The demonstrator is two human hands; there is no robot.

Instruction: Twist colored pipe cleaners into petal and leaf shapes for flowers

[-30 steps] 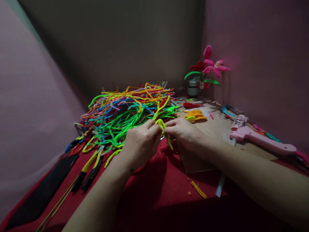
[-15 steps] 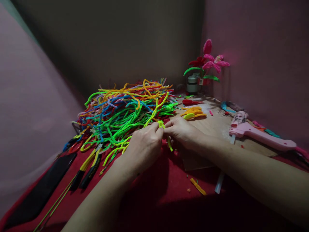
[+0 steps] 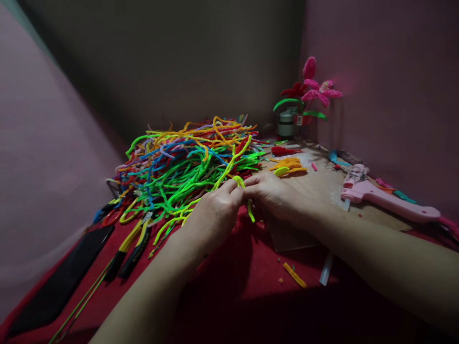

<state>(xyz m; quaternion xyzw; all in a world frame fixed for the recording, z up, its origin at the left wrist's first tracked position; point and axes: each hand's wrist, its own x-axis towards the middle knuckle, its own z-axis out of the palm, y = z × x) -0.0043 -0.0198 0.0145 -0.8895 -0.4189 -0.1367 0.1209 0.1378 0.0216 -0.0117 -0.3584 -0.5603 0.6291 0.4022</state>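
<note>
A bent yellow-green pipe cleaner [image 3: 250,210] is pinched between my two hands, its loop showing above the fingers and one end hanging below. My left hand [image 3: 220,205] is closed on it from the left, back of the hand upward. From the right, my right hand [image 3: 272,193] grips it with thumb and forefinger, its fingertips meeting those of the left. Exactly where the fingers press is partly hidden. Just behind the hands lies a large heap of coloured pipe cleaners [image 3: 179,177], mostly green, orange and blue.
Pliers [image 3: 132,248] and a black flat object [image 3: 60,282] lie at left. On the right, a pink glue gun [image 3: 387,196] rests on a board [image 3: 326,177] with orange petal shapes [image 3: 290,165]. Pipe-cleaner flowers [image 3: 321,93] stand behind. A glue stick [image 3: 327,270] is in front.
Both hands stay together on the yellow-green pipe cleaner. The fingers have shifted slightly, and its loop now shows a little more above them.
</note>
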